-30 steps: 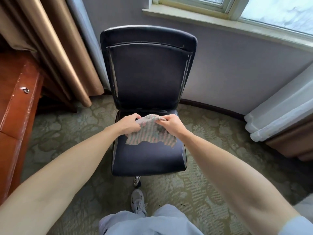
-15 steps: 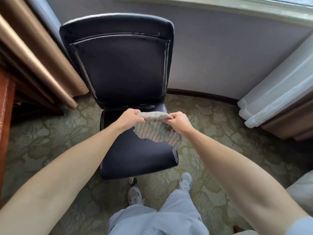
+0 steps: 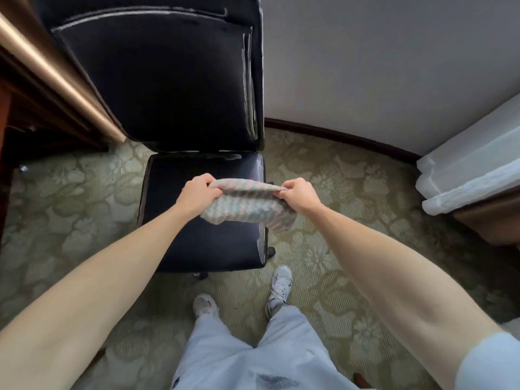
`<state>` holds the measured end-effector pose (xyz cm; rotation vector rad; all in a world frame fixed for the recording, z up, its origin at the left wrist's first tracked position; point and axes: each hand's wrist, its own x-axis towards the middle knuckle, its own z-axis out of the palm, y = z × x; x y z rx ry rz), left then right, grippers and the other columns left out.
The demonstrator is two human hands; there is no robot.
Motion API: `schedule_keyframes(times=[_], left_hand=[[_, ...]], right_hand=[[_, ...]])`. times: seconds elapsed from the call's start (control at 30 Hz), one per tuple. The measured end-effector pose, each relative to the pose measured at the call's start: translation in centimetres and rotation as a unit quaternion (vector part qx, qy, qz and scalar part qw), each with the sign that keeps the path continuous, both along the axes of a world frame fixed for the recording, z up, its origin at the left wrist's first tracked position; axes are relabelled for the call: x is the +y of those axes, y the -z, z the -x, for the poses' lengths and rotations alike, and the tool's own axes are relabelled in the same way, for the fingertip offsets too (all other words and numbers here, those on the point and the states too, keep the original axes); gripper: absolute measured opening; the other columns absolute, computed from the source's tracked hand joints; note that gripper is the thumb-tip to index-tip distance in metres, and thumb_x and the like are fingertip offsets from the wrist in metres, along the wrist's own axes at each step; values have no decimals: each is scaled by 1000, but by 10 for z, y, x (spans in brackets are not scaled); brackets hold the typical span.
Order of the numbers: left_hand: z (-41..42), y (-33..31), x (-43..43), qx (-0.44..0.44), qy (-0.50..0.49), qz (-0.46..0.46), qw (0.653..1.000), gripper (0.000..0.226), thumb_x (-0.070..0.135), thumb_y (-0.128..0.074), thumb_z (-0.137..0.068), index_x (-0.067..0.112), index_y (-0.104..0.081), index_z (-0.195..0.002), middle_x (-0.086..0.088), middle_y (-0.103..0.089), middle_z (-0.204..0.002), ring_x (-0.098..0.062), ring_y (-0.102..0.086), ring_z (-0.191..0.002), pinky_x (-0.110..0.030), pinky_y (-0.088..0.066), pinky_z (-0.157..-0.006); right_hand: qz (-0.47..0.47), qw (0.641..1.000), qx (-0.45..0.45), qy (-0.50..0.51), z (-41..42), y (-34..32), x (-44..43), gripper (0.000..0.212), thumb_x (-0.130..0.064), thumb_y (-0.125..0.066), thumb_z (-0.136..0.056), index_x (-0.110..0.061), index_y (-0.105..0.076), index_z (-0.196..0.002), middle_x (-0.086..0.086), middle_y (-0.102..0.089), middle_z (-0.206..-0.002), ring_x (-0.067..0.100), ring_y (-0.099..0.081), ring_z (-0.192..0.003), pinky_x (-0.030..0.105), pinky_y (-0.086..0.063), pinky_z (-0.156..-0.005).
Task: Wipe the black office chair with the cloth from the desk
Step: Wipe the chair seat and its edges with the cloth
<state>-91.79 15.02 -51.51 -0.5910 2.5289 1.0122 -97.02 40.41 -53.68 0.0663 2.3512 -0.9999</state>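
The black office chair (image 3: 166,88) stands in front of me, its backrest upright and its seat (image 3: 202,243) below my hands. A striped pink and green cloth (image 3: 247,206) hangs folded over the right part of the seat, held in the air. My left hand (image 3: 197,194) pinches its left top edge. My right hand (image 3: 299,194) pinches its right top edge. The cloth's lower right corner hangs past the seat's right edge.
A gold curtain (image 3: 56,71) and a dark wooden desk edge (image 3: 4,164) stand at the left. A grey wall (image 3: 380,66) with a dark baseboard runs behind. White curtain folds (image 3: 467,175) hang at the right. My white shoes (image 3: 280,282) stand on the green patterned carpet (image 3: 70,215).
The view has tilted down and shifted right, so the chair sits further left. My hands have drawn apart, stretching the cloth wider, and it now hangs folded.
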Motion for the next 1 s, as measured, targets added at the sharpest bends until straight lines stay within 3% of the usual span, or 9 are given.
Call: schedule_keyframes(times=[0.23, 0.3, 0.47, 0.6, 0.8, 1.0], left_hand=[[-12, 27, 11, -15, -21, 35, 999, 8, 39, -54, -88, 32, -53, -88, 2, -64, -85, -17, -62, -80, -37, -49, -66], [-11, 48, 11, -9, -26, 44, 999, 6, 39, -53, -88, 33, -51, -86, 2, -64, -82, -19, -63, -78, -36, -46, -61], [-5, 121, 11, 22, -36, 62, 997, 7, 39, -51, -86, 32, -50, -86, 1, -63, -79, -18, -60, -74, -35, -42, -55], [-7, 168, 1, 72, -54, 78, 993, 11, 41, -49, -85, 30, -50, -86, 4, -59, -77, -12, -55, -71, -31, -33, -52], [-3, 227, -10, 94, -46, 94, 990, 13, 37, -49, -90, 24, -50, -91, -1, -60, -76, -19, -56, -67, -33, -36, -51], [17, 290, -17, 141, -32, 113, 983, 16, 36, -51, -89, 26, -45, -79, 0, -56, -64, -19, -51, -59, -36, -41, -55]], right_hand=[[-12, 998, -16, -59, 10, 42, -5, 16, -36, -67, -88, -21, -73, -86, 1, -71, -77, 22, -66, -78, 39, -56, -73], [-19, 998, -8, -61, 19, 64, -9, 16, -36, -67, -88, -23, -70, -80, -1, -68, -74, 22, -66, -77, 38, -56, -71], [-54, 995, 60, -61, 44, 135, -14, 20, -36, -68, -85, -25, -64, -69, -5, -66, -70, 19, -65, -73, 33, -53, -64], [-68, 988, 113, -77, 51, 185, -31, 21, -41, -66, -84, -21, -68, -80, 0, -69, -81, 22, -64, -80, 35, -53, -73], [-98, 970, 178, -135, 58, 244, -58, 22, -37, -61, -89, -15, -65, -91, 6, -67, -91, 30, -62, -89, 34, -47, -72], [-158, 928, 294, -165, 89, 293, -67, 25, -38, -59, -88, -17, -58, -101, 11, -67, -100, 36, -60, -94, 38, -41, -73]])
